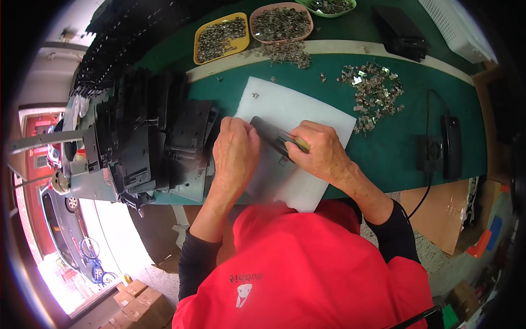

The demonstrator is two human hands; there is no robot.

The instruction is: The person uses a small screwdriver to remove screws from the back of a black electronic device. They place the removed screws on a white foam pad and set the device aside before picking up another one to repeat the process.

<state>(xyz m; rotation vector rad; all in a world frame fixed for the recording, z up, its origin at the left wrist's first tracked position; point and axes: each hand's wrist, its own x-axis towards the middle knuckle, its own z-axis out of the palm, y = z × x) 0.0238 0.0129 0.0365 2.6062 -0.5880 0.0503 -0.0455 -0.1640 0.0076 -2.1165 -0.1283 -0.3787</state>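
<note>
A black plastic part [265, 129] is held at a slant above a white board [329, 120] on the green table. My left hand [236, 151] is closed on the part's left end, thumb against it. My right hand [320, 151] is closed around a small tool with a yellow handle [301, 144], at the part's right end. The tool's tip is hidden, so its kind cannot be told. One small metal clip [255, 95] lies near the board's far corner.
Black plastic panels [134, 131] are stacked at left. Loose metal clips [375, 93] lie in a pile at right. Clips fill a yellow tray [197, 55], a pink tray [254, 24] and a green tray [350, 7]. A black corded device [451, 145] lies at far right.
</note>
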